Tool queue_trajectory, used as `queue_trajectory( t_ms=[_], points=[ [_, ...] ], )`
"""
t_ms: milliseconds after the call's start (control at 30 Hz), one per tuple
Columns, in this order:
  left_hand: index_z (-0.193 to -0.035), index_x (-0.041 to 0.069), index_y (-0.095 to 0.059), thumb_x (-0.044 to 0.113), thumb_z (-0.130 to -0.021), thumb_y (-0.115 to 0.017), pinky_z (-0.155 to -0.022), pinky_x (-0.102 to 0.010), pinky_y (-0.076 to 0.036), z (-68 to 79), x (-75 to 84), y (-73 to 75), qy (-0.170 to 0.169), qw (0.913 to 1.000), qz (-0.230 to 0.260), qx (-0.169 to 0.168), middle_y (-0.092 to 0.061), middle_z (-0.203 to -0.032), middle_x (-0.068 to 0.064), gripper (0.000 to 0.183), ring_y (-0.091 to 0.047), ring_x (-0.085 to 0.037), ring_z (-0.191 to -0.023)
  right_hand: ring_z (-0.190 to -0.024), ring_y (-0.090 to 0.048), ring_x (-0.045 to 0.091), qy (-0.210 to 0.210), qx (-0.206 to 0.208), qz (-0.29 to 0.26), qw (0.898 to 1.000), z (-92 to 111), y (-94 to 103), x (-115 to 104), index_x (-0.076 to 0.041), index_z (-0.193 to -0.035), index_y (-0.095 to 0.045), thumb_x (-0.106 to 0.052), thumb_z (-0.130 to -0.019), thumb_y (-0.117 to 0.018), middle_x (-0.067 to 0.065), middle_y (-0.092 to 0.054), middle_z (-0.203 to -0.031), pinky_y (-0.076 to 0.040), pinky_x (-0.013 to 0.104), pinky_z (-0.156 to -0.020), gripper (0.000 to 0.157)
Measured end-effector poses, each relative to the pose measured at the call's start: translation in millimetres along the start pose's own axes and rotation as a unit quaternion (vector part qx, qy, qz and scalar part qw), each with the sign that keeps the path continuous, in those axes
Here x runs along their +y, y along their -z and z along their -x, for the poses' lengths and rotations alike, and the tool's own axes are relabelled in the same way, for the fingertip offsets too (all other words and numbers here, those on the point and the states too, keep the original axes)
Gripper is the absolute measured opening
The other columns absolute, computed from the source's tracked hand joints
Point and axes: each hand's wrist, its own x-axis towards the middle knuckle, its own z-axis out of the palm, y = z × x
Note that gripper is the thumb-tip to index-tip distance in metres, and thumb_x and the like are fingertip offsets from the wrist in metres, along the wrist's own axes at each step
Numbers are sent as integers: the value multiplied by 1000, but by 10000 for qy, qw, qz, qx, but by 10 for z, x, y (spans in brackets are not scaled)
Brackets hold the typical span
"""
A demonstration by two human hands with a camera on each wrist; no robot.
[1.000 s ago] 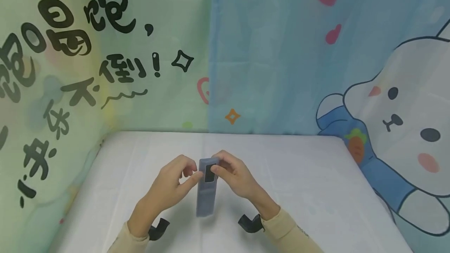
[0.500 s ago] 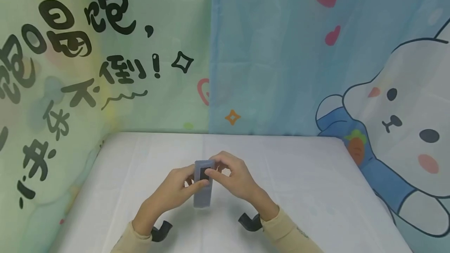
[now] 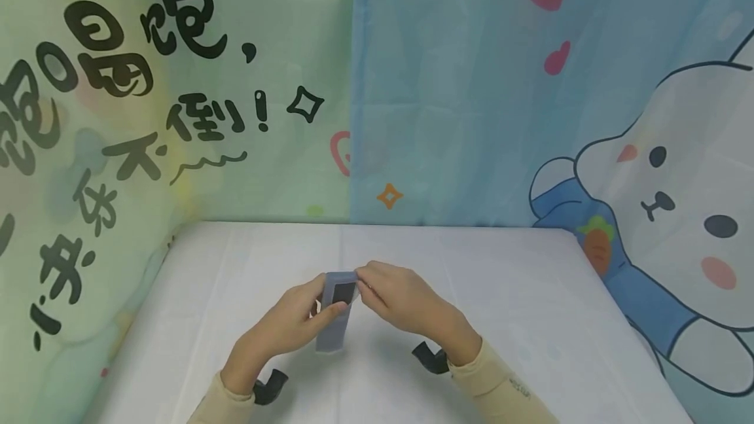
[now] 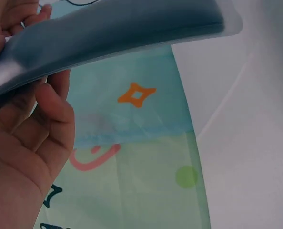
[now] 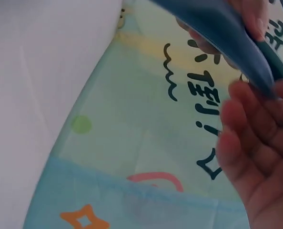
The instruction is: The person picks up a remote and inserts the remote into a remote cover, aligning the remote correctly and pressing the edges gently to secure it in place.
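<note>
A long, narrow blue-grey case [image 3: 336,332] with a dark rectangular patch [image 3: 343,292] near its top stands slightly tilted above the table. My left hand [image 3: 288,318] holds it from the left side, thumb across the front and fingers behind. At the upper right corner, my right hand [image 3: 400,296] pinches its edge between thumb and fingers. The left wrist view has the smooth dark blue side of the case [image 4: 132,31] close up. In the right wrist view, the case [image 5: 215,28] looks bent near its end, where a darker green-blue piece [image 5: 271,56] shows beside it.
A white cloth covers the table [image 3: 501,306]. Printed curtains [image 3: 448,116] hang along its back and left. Black curved pieces [image 3: 431,358] are on both wrists, below the hands.
My left hand has moved in and taken hold of the case. The right thumb has left the dark patch, and the right hand now pinches the top right corner. The case tilts more.
</note>
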Motion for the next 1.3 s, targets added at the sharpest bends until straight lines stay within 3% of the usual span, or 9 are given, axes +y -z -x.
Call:
queue_trajectory(
  t_ms=[100, 167, 367, 467, 667, 967, 1133, 1300],
  points=[
    [-123, 10, -54, 33, -104, -58, -61, -26, -48, -8, 8, -26, -31, 10000, -10, -22, -60, -91, 10, 30, -53, -8, -74, -63, -44, 5, 182, 380, 558, 9976, -6, -48, -4, -6, -90, -58, -7, -97, -49, -2, -56, -78, -39, 16, -54, 12],
    [-124, 11, -53, 33, -103, -59, -61, -25, -48, -15, 26, -69, -81, 9999, -26, 135, -61, -91, 11, 32, -53, -8, -73, -59, -41, 4, 277, 676, 628, 9954, -12, -89, 2, -6, -86, -57, -5, -93, -49, -1, -54, -75, -36, 14, -51, 10],
    [-126, 3, -56, 22, -100, -65, -65, -24, -53, -20, 27, -232, -626, 9895, -250, 1280, -71, -99, 2, 33, -62, -5, -78, -54, -37, 2, 615, 1181, 848, 9875, -30, -176, 25, -4, -85, -57, -6, -100, -40, 0, -55, -70, -34, 12, -47, 22],
    [-118, 0, -59, 16, -99, -66, -66, -22, -55, -39, 24, -281, -797, 9842, -215, 1569, -74, -95, -5, 26, -69, -10, -77, -52, -39, 2, 701, 1355, 1094, 9822, -33, -194, 30, -2, -85, -58, -7, -102, -36, 2, -59, -71, -36, 12, -46, 28],
    [-113, -2, -58, 12, -101, -62, -71, -21, -56, -120, 20, -321, -949, 9834, 174, 1540, -74, -100, -15, 20, -74, -24, -85, -46, -30, 2, 808, 1833, 1780, 9634, -49, -184, 62, -4, -78, -54, -9, -102, -34, 0, -49, -63, -26, 13, -39, 32],
    [-106, 3, -62, 22, -100, -64, -68, -24, -57, -213, 53, -283, -783, 9826, 105, 1680, -75, -96, -11, 20, -74, -22, -82, -44, -23, 3, 887, 2071, 2413, 9439, -49, -100, 29, -4, -75, -49, -7, -101, -35, -1, -35, -58, -20, 16, -36, 30],
    [-99, 4, -61, 24, -100, -64, -66, -24, -57, -228, 82, -246, -584, 9836, -138, 1703, -75, -90, -11, 21, -74, -21, -79, -45, -23, 3, 869, 1957, 2643, 9404, -67, -134, -37, -3, -74, -49, -6, -102, -36, -1, -34, -59, -21, 15, -36, 31],
    [-105, 1, -59, 24, -101, -62, -68, -22, -57, -251, 100, -191, -608, 9874, -143, 1454, -74, -93, -13, 23, -74, -23, -82, -47, -29, 5, 567, 1926, 2385, 9502, -49, -190, -70, 1, -83, -53, -10, -107, -37, 1, -39, -63, -27, 16, -36, 31]
  ],
)
